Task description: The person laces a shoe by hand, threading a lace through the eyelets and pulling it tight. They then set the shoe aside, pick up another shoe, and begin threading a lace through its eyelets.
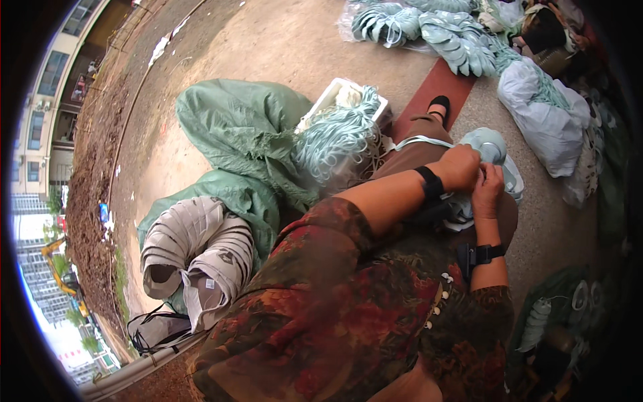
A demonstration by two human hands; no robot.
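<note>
Both my hands come together over my lap at a light blue shoe upper (486, 143), rounded at its far end. My left hand (461, 166) is closed, its knuckles up, at the upper's near side. A light blue lace (420, 140) runs from beside it leftward across my brown trouser leg. Just to the right, my right hand (487, 190) pinches with thumb and fingers close to the left one. What lies between the fingertips is too small to make out, and the hands cover part of the upper. Each wrist wears a black band.
Left of my leg, a white bin (329, 100) overflows with light blue laces (338, 137). Green sacks (234, 120) stand beside it, with nested beige shoe uppers (194, 248) nearer. Light blue stacked uppers (459, 40) lie ahead; a white bag (539, 114) sits at right.
</note>
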